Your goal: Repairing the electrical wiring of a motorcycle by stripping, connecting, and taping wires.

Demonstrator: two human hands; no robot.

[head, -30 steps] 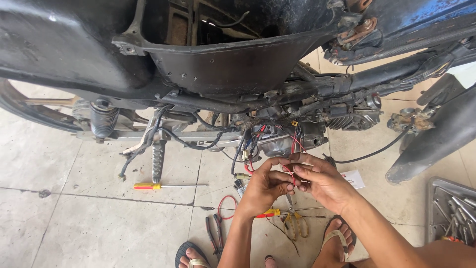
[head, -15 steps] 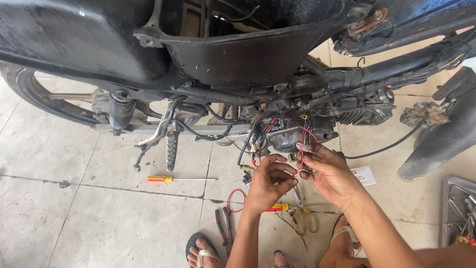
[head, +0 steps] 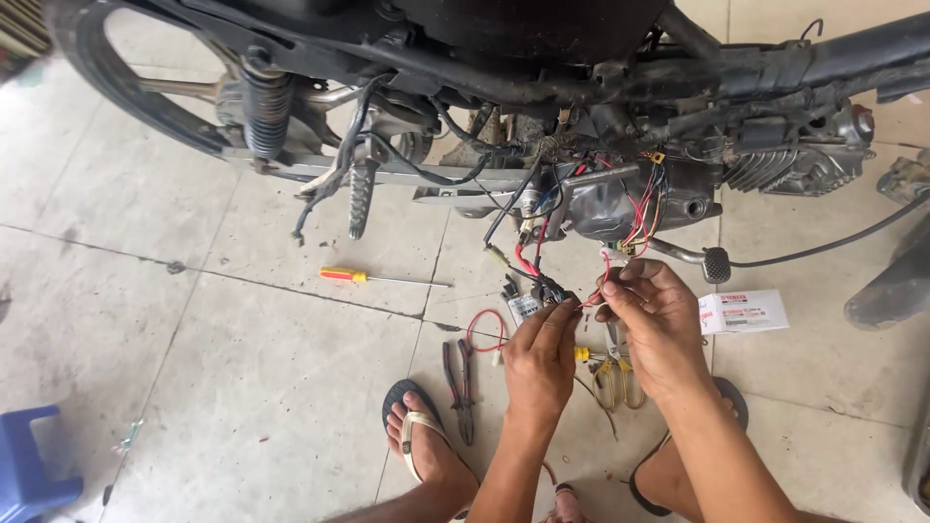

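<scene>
Black connector (head: pixel 554 291) on red wires (head: pixel 620 242) hangs under motorcycle engine (head: pixel 620 199), pinched by left hand (head: pixel 539 363) fingers. Right hand (head: pixel 659 324) fingers grasp wires beside it. Screwdriver (head: pixel 373 278), pliers (head: pixel 458 383) on tile floor (head: pixel 194 387).

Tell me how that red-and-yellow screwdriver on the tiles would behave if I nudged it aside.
The screwdriver lies flat on smooth tile floor, so it would probably slide easily. Its rounded handle and thin shaft suggest it may roll or pivot rather than move straight. It looks rigid and light.

Tiled floor (head: pixel 194 387) bears a screwdriver (head: pixel 373 278), pliers (head: pixel 460 387), scissors (head: pixel 614 376) and a small box (head: pixel 744 312).
</scene>
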